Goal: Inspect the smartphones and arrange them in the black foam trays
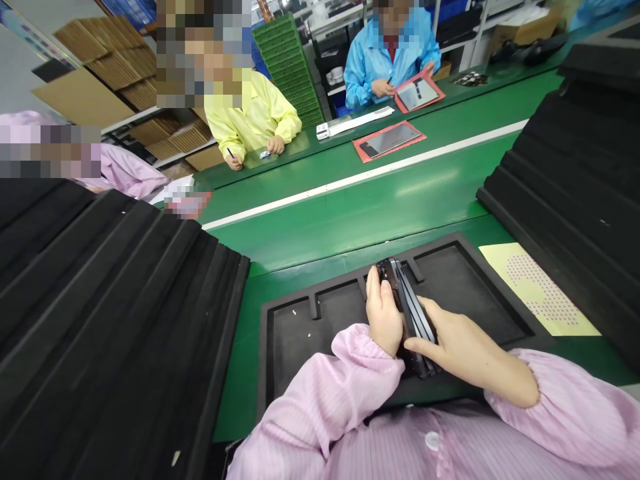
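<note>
Between my palms, several slim dark panels (413, 303) stand on edge, pressed together, with thin gaps showing at their bluish-grey edges. My left hand (384, 312) lies along their left side, fingers together and pointing away from me. On the right side, my right hand (457, 341) grips them with its thumb across the near part; its other fingers are partly hidden behind the panels. Beneath both hands is a black foam tray (295, 347) with shallow recesses. What the panels belong to I cannot make out.
Stacked black foam trays rise at the left (115, 320) and at the right (575, 193). A yellow sticker sheet (533, 287) lies beside my tray. Across the green conveyor (340, 213), co-workers sit in yellow (260, 113) and blue (360, 60). A flat screen panel (390, 140) rests on red wrapping.
</note>
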{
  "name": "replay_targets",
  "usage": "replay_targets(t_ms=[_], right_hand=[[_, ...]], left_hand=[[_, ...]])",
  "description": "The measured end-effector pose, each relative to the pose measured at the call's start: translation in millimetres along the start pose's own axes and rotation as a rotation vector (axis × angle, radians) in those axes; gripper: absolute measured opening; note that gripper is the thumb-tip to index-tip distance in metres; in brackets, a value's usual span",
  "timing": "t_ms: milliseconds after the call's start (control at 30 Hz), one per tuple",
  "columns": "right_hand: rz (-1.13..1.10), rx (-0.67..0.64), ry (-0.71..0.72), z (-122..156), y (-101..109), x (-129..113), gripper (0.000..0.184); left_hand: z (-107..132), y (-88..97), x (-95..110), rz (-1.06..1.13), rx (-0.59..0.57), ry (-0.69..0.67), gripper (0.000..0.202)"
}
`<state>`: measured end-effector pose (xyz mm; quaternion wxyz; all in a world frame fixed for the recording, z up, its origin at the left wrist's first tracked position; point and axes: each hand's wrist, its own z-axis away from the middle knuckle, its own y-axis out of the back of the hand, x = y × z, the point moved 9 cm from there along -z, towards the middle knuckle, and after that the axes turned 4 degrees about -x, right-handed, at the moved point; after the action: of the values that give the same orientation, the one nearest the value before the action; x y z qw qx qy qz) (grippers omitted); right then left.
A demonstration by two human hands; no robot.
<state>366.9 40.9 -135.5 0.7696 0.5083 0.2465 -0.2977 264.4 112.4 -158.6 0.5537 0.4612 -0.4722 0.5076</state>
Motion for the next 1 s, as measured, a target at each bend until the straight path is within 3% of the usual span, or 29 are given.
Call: replay_targets(t_ms=[100,200,300,567,767,1000], right_hand=[[-0.026,-0.001,0.026,-3,-9,5,0.060],[-0.104,-0.005,0.073,-3,-13,8,0.063],[-0.147,0.012,0.129,-3,-15,6,0.063],[-0.283,-0.021,0.182,-3,-30,-3,0.059],[-0.324,-0.050,0.219,-4,-30,-3,0.058],[-0.338,-0.096,0.283,-18,-25,-8,0.061]], left_hand=[[-16,8.5,9,0.051,0.017,-0.116,0.053],[-35,2.3,16,0.120,-0.105,-0.174,0.049],[-44,-2.6,14,0.121,-0.177,-0.149,0.037],[-43,0.9,13,0.134,-0.227,-0.095,0.022],[-48,3.6,6,0.144,-0.265,-0.005,0.024],[-50,10.0,16,0.038,-0.254,-0.151,0.014]])
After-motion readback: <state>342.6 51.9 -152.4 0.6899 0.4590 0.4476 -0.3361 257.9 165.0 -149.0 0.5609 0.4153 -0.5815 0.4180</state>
